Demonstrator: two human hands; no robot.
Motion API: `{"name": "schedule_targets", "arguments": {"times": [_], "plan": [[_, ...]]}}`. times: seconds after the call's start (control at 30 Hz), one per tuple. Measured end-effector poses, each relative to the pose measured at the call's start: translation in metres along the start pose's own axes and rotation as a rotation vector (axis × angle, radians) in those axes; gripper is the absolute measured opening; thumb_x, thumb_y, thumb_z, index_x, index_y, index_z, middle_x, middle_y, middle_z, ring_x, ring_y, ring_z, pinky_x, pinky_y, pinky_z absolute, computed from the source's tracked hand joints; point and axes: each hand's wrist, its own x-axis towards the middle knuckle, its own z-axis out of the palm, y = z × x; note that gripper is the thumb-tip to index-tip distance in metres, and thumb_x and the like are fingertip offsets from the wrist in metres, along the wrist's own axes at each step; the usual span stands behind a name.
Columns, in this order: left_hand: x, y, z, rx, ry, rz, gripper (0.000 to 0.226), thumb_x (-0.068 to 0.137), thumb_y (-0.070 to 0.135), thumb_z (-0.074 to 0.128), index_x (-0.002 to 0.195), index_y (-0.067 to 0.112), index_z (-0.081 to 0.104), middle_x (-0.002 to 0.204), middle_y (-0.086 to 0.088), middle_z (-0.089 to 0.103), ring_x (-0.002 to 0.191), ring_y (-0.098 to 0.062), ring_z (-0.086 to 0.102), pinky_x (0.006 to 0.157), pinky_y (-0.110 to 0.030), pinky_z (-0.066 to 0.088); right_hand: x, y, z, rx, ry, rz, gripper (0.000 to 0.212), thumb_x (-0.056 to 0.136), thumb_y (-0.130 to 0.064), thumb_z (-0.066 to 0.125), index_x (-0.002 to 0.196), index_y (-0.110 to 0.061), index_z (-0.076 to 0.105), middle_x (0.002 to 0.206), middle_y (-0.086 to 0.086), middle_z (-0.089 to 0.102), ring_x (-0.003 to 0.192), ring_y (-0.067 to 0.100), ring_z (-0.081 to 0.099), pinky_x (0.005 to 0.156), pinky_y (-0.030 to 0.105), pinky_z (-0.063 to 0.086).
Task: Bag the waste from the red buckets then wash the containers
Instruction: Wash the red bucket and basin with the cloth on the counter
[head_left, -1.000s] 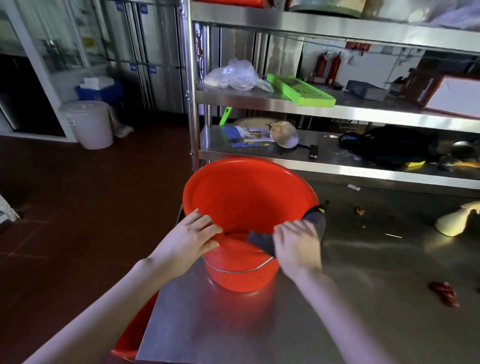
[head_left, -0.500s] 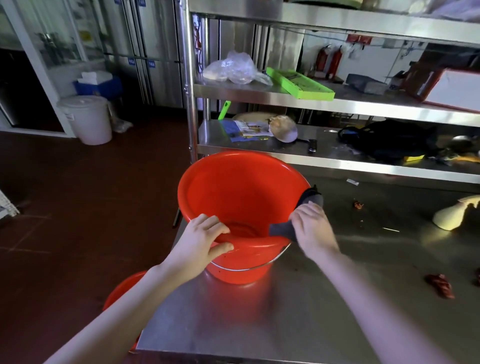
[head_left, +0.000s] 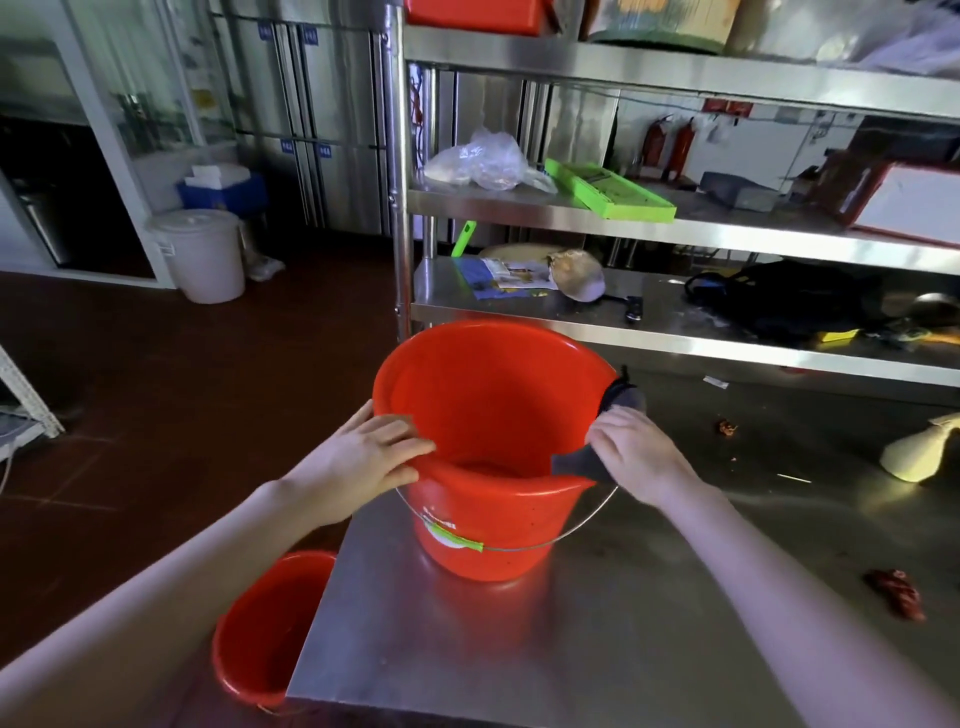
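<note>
Standing on the bench (head_left: 571, 654), the red bucket (head_left: 488, 410) is gripped at its rim by fingers of the left hand (head_left: 358, 462); fingers of the right hand (head_left: 636, 457) grasp a dark cloth (head_left: 571, 463) on the rim.

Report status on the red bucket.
Left hand grips red bucket rim. Right hand holds dark cloth against the rim. Bucket upright on steel table. Red scraps lie clear, far right.

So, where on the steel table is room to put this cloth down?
Bare steel lies between the red bucket and the near table edge, and right of it up to the red scrap. The lower shelf behind is crowded.
</note>
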Motion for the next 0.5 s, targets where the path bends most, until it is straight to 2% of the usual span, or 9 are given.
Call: {"name": "schedule_targets", "arguments": {"times": [0.07, 0.13, 0.17, 0.23, 0.3, 0.37, 0.43, 0.5], "plan": [[0.002, 0.013, 0.006, 0.045, 0.031, 0.032, 0.035, 0.098, 0.033, 0.05, 0.129, 0.021, 0.062, 0.119, 0.0, 0.061, 0.122, -0.02, 0.053, 0.12, -0.043, 0.019, 0.007, 0.013, -0.001, -0.037, -0.033, -0.001, 0.035, 0.1, -0.016, 0.036, 0.09, -0.011, 0.069, 0.099, 0.0, 0.066, 0.103, 0.018, 0.056, 0.111, 0.032, 0.028], [0.001, 0.021, 0.009, 0.043, 0.093, 0.044, 0.034, 0.098, 0.033, 0.045, 0.118, 0.016, 0.068, 0.105, -0.002, 0.064, 0.102, -0.023, 0.061, 0.113, -0.045, 0.034, 0.002, 0.004, 0.001, -0.018, -0.008, 0.091, 0.035, 0.101, -0.015, 0.037, 0.089, -0.008, 0.07, 0.096, 0.003, 0.068, 0.101, 0.021, 0.058, 0.111, 0.034, 0.029], [0.0, 0.024, 0.01, 0.014, 0.122, 0.036, 0.037, 0.098, 0.034, 0.042, 0.115, 0.015, 0.069, 0.101, -0.002, 0.063, 0.096, -0.024, 0.061, 0.109, -0.045, 0.039, -0.004, -0.008, 0.004, 0.007, 0.049, 0.147, 0.037, 0.1, -0.015, 0.039, 0.081, -0.007, 0.069, 0.087, 0.006, 0.068, 0.092, 0.025, 0.06, 0.106, 0.039, 0.036], [0.001, 0.038, 0.01, -0.019, 0.172, 0.03, 0.039, 0.096, 0.038, 0.041, 0.108, 0.015, 0.07, 0.094, -0.001, 0.061, 0.086, -0.024, 0.058, 0.095, -0.041, 0.048, -0.017, -0.05, 0.014, -0.024, 0.234, 0.228, 0.04, 0.094, -0.017, 0.039, 0.062, -0.01, 0.063, 0.064, 0.007, 0.062, 0.069, 0.03, 0.059, 0.082, 0.043, 0.049], [0.004, 0.059, 0.016, -0.026, 0.186, 0.041, 0.035, 0.094, 0.04, 0.046, 0.095, 0.014, 0.07, 0.085, 0.001, 0.058, 0.075, -0.021, 0.051, 0.077, -0.035, 0.049, -0.027, -0.102, 0.023, -0.055, 0.323, 0.28, 0.038, 0.089, -0.02, 0.041, 0.055, -0.016, 0.057, 0.056, 0.003, 0.057, 0.06, 0.029, 0.056, 0.067, 0.039, 0.046], [0.004, 0.074, 0.023, -0.078, 0.2, 0.017, 0.03, 0.092, 0.038, 0.057, 0.082, 0.011, 0.063, 0.08, 0.001, 0.054, 0.072, -0.016, 0.04, 0.07, -0.035, 0.045, -0.028, -0.135, 0.029, -0.029, 0.361, 0.288, 0.038, 0.091, -0.021, 0.043, 0.054, -0.018, 0.055, 0.054, -0.001, 0.054, 0.057, 0.025, 0.052, 0.064, 0.037, 0.042], [0.003, 0.075, 0.027, -0.133, 0.204, -0.048, 0.027, 0.089, 0.036, 0.065, 0.083, 0.01, 0.062, 0.083, 0.001, 0.053, 0.077, -0.014, 0.037, 0.074, -0.036, 0.044, -0.025, -0.131, 0.03, -0.018, 0.378, 0.189, 0.038, 0.092, -0.021, 0.043, 0.055, -0.018, 0.054, 0.055, 0.0, 0.053, 0.057, 0.025, 0.051, 0.062, 0.037, 0.042], [0.005, 0.071, 0.027, -0.179, 0.155, -0.107, 0.028, 0.092, 0.04, 0.061, 0.097, 0.013, 0.065, 0.093, 0.003, 0.053, 0.087, -0.016, 0.042, 0.086, -0.035, 0.038, -0.023, -0.102, 0.022, 0.003, 0.357, 0.057, 0.037, 0.091, -0.02, 0.041, 0.057, -0.016, 0.055, 0.056, 0.002, 0.054, 0.057, 0.028, 0.054, 0.06, 0.037, 0.044]]}}
